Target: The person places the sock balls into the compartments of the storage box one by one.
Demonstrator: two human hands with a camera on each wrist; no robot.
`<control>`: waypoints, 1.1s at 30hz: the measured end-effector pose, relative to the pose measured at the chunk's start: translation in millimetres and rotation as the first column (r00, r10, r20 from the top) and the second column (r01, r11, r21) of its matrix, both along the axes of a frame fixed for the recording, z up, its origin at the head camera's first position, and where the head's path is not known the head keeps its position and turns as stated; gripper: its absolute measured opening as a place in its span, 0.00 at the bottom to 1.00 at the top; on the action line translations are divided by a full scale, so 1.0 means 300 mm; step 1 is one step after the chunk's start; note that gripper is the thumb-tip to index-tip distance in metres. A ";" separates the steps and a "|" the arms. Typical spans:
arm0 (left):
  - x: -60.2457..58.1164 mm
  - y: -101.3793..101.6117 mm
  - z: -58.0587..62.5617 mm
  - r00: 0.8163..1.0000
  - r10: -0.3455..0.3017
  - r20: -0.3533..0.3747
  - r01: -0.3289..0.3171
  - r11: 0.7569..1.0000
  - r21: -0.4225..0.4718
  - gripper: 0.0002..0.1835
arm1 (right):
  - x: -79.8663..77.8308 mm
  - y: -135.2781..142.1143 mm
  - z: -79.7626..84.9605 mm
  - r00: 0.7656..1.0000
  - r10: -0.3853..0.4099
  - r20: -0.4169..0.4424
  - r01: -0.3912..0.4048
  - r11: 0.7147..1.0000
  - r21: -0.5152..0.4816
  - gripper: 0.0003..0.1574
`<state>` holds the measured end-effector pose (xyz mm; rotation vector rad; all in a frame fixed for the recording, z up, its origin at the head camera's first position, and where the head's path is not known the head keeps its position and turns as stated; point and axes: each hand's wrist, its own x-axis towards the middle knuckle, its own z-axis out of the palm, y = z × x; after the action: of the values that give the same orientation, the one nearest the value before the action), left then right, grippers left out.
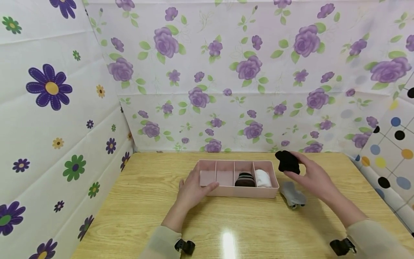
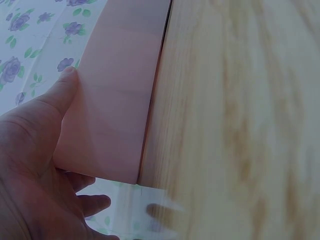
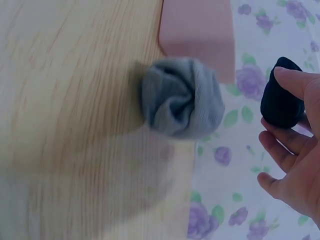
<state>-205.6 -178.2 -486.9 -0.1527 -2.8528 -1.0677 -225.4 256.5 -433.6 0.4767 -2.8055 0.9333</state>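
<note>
The right hand (image 1: pixel 312 177) pinched a black cloth bundle (image 1: pixel 287 162) right of the pink box (image 1: pixel 242 191).
Plain, dark and lumpy, it was above the table (image 1: pixel 139 205), near a grey bundle (image 1: pixel 292 194); the left hand (image 1: pixel 191 190) gripped the box's left end.

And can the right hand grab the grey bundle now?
Probably not yet: the right hand is pinching the black bundle. Nothing covers the grey bundle on the table nearby, though.

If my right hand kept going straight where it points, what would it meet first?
Probably the flowered cloth behind the table: your right hand seems aimed past the pink box's far right corner, though depth is unclear.
</note>
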 end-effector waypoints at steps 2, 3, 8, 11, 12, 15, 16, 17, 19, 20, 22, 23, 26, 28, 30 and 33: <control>0.000 -0.001 -0.002 1.000 -0.001 0.001 0.001 1.000 -0.002 0.62 | 0.000 -0.019 0.004 1.000 0.001 0.003 -0.001 1.000 -0.008 0.56; 0.000 -0.002 -0.003 1.000 -0.001 0.001 0.001 1.000 -0.006 0.63 | 0.000 -0.029 0.005 1.000 0.000 0.003 0.000 1.000 -0.011 0.55; -0.001 -0.004 -0.004 1.000 -0.003 0.001 0.003 1.000 -0.014 0.64 | -0.004 -0.080 0.012 1.000 0.003 0.011 -0.003 1.000 -0.027 0.54; -0.002 -0.003 -0.004 1.000 -0.003 0.003 0.003 1.000 -0.017 0.64 | -0.008 -0.109 0.010 1.000 0.011 0.012 -0.010 0.999 -0.035 0.55; -0.003 -0.003 -0.005 1.000 -0.002 0.005 0.002 1.000 -0.019 0.65 | -0.009 -0.118 0.009 1.000 0.014 0.011 -0.013 0.999 -0.035 0.55; -0.002 -0.001 -0.005 1.000 0.001 0.004 -0.001 1.000 -0.018 0.64 | -0.010 -0.144 0.003 1.000 0.029 0.008 -0.029 0.999 -0.038 0.55; -0.002 -0.001 -0.005 1.000 0.002 0.007 -0.002 1.000 -0.018 0.64 | -0.011 -0.152 0.002 0.999 0.036 0.005 -0.036 0.999 -0.039 0.54; -0.001 -0.001 -0.004 1.000 0.002 0.005 -0.002 1.000 -0.016 0.63 | -0.012 -0.162 0.001 0.999 0.044 0.003 -0.044 0.998 -0.042 0.54; -0.001 0.000 -0.003 1.000 0.004 0.003 -0.004 1.000 -0.012 0.62 | -0.012 -0.180 0.002 0.998 0.061 0.002 -0.061 0.997 -0.054 0.53; -0.002 0.000 -0.003 1.000 0.004 0.003 -0.004 1.000 -0.010 0.62 | -0.013 -0.190 0.002 0.998 0.068 0.002 -0.068 0.996 -0.057 0.53; -0.001 0.001 -0.001 1.000 0.006 0.000 -0.006 1.000 -0.010 0.62 | -0.015 -0.211 0.003 0.997 0.079 0.008 -0.078 0.995 -0.065 0.53; -0.001 0.001 0.000 1.000 0.006 -0.003 -0.006 1.000 -0.007 0.62 | -0.015 -0.222 0.003 0.997 0.080 0.015 -0.079 0.995 -0.066 0.53; -0.001 0.002 0.001 1.000 0.008 -0.003 -0.008 1.000 -0.006 0.62 | -0.017 -0.255 -0.001 0.996 0.082 0.035 -0.079 0.995 -0.068 0.52; -0.001 0.003 0.002 1.000 0.008 -0.006 -0.008 1.000 -0.003 0.61 | -0.019 -0.278 -0.004 0.995 0.090 0.043 -0.086 0.993 -0.077 0.52; -0.004 0.002 0.000 1.000 0.009 -0.006 -0.009 1.000 -0.003 0.61 | -0.023 -0.301 -0.006 0.994 0.104 0.041 -0.100 0.991 -0.089 0.51; -0.003 0.000 -0.006 1.000 0.009 0.002 -0.009 1.000 -0.005 0.62 | -0.025 -0.336 -0.010 0.991 0.129 0.042 -0.124 0.986 -0.113 0.51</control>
<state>-206.6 -178.2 -488.5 -0.1384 -2.8554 -1.0591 -232.8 155.9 -436.6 0.6304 -2.7754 1.1335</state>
